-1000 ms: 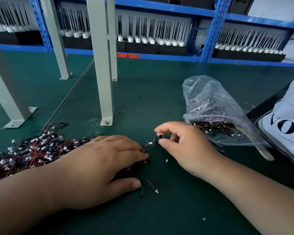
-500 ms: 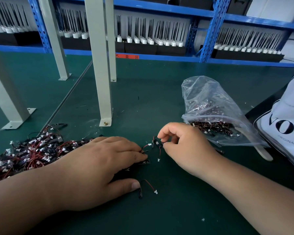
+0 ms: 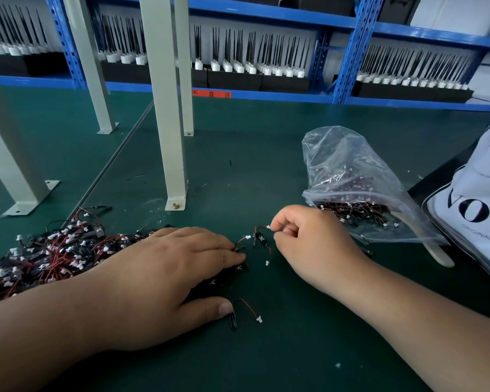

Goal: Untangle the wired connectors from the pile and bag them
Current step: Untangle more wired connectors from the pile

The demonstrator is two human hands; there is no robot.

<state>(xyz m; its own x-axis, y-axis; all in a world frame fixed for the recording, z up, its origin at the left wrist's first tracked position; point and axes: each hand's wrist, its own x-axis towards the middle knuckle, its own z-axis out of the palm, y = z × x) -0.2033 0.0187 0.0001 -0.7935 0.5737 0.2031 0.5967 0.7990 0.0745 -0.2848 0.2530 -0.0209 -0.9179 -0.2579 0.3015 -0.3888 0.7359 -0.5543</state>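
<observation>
bare mat [image 3: 266, 171] ahead, post [image 3: 167, 108] left, bag [image 3: 348, 176] right

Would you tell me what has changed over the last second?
The right hand re-pinched the wired connector, seemingly moving from its black part to the white plug end, so the black part now hangs free. The left hand stays pressed on loose connectors; pile and bag are unmoved.

- Bench [image 3: 266, 165]: dark green, plain.
- Pile [image 3: 40, 256]: red and black wires, white plugs.
- Connector [image 3: 258, 238]: black body, red wire, white plug.
- Bag [image 3: 351, 171]: clear.
- Shelf [image 3: 348, 52]: blue frame.
- Posts [image 3: 164, 108]: pale grey.
- Antennas [image 3: 238, 58]: black, white bases.
- Tote [image 3: 475, 199]: white, black lettering.
</observation>
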